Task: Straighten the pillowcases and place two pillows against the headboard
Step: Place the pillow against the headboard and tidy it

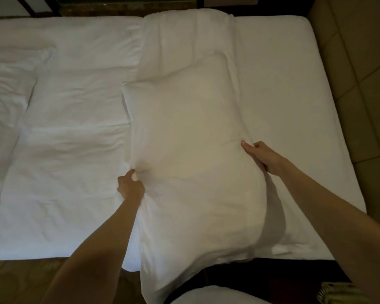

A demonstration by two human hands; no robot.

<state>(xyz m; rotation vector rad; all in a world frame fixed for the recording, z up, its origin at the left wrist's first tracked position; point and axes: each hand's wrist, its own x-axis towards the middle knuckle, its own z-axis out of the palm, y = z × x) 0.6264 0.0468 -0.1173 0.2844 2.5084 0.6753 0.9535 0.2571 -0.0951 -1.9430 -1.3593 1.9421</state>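
Note:
A white pillow in a white pillowcase lies lengthwise on the bed, its near end hanging over the bed's edge toward me. My left hand pinches the fabric at the pillow's left side. Gripping the right side, my right hand has its fingers curled under the edge and the thumb on top. A second white pillow lies flat beyond the first one, reaching the far edge of the bed. The padded beige headboard runs along the right side of the view.
The bed is covered with a white sheet, and a rumpled white duvet is spread over its left part. Patterned carpet shows at the near left. A white rounded object sits at the bottom edge.

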